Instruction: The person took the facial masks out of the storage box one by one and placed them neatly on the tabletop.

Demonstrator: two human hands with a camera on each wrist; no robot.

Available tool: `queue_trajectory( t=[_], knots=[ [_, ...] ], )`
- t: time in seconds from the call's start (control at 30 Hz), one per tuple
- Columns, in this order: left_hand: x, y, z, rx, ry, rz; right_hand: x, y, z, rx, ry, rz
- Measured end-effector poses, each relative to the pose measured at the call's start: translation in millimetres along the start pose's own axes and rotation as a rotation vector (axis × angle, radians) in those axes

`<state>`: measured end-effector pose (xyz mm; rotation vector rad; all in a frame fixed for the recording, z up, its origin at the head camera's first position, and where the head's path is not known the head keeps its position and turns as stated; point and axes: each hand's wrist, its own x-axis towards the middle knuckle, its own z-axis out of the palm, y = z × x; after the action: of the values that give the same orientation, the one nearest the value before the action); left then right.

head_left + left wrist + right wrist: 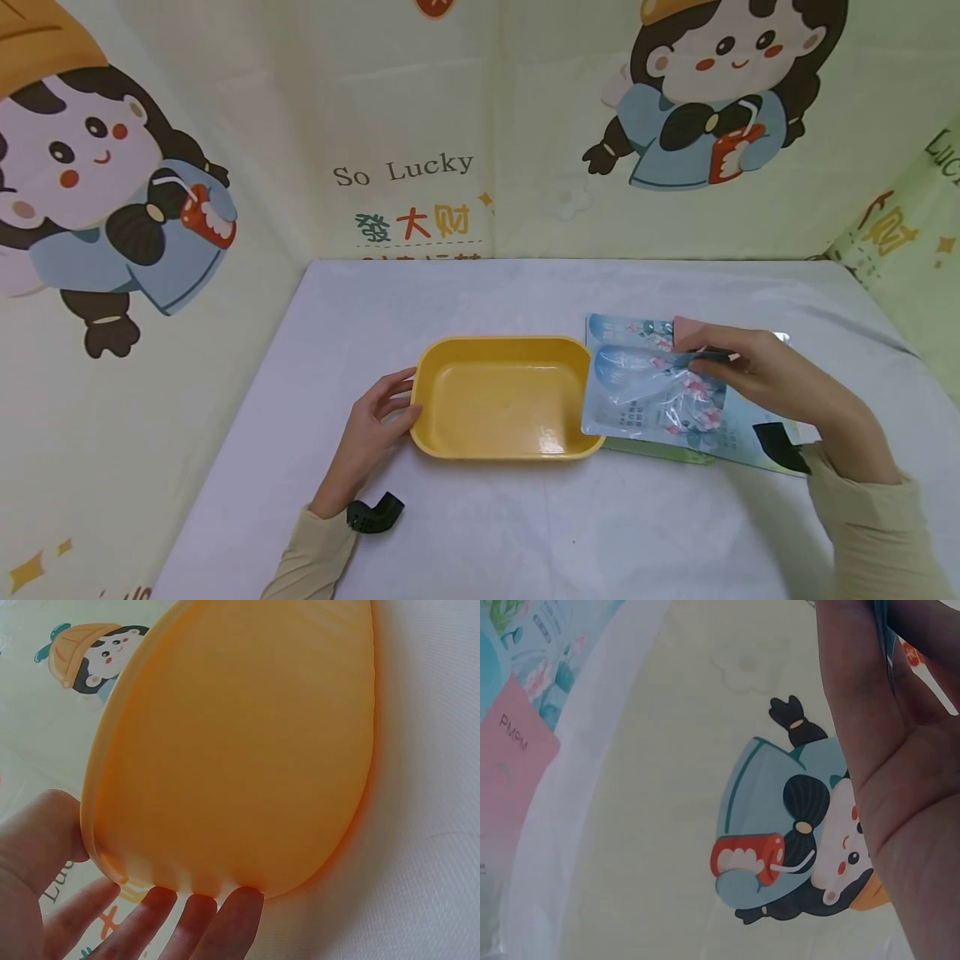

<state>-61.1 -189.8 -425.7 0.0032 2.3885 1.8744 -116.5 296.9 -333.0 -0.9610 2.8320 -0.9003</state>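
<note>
My left hand (378,417) holds the left end of a yellow plastic tray (498,400), thumb at the rim and fingertips against the outer wall, as the left wrist view of the tray (240,750) also shows. Over the tray's right end, my right hand (780,371) pinches the upper edge of a shiny blue sheet mask packet (645,392) with pink flowers. Under and behind it lie other flat packets: a blue floral one (626,327), a pink one (686,332) and a green one (660,451). In the right wrist view, only a thin edge of the pinched packet shows.
A white cloth (480,525) covers the table. Behind and beside it hangs a pale curtain (540,225) printed with cartoon figures and lettering. A black strap piece (375,512) sits at the left wrist, another (782,447) at the right.
</note>
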Motion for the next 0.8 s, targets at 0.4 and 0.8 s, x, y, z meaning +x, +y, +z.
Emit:
queue_trajectory(
  t=[0.4,0.8],
  knots=[
    [-0.8,1.0,-0.5,0.003,0.001,0.002,-12,7,-4,0.003,0.001,-0.052],
    [-0.1,0.4,-0.6,0.004,-0.003,0.000,-24,16,0,0.029,-0.034,-0.062]
  ],
)
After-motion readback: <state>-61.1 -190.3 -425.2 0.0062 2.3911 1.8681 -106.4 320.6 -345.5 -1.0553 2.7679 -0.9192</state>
